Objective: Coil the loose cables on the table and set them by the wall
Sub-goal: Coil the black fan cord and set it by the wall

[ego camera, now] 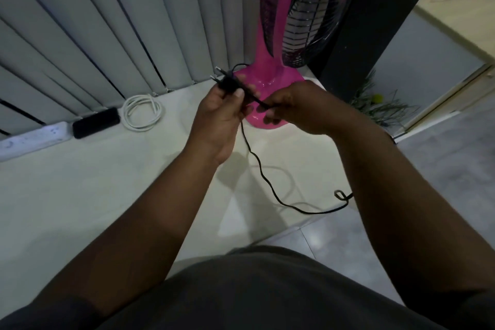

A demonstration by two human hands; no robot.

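Left hand up over the pale counter, fingers curled round the black two-pin plug. Right hand just beside it, pinching the thin black cable, which drops and trails to the counter's right edge. At the far edge, against the grey blinds, lies a coiled white cable, beside a flat black device. The pink fan base sits behind the hands.

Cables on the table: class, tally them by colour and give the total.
White cable, coiled by the blinds: 1
Black cable, plug end gripped by the left hand, cord pinched by the right hand: 1
Total: 2
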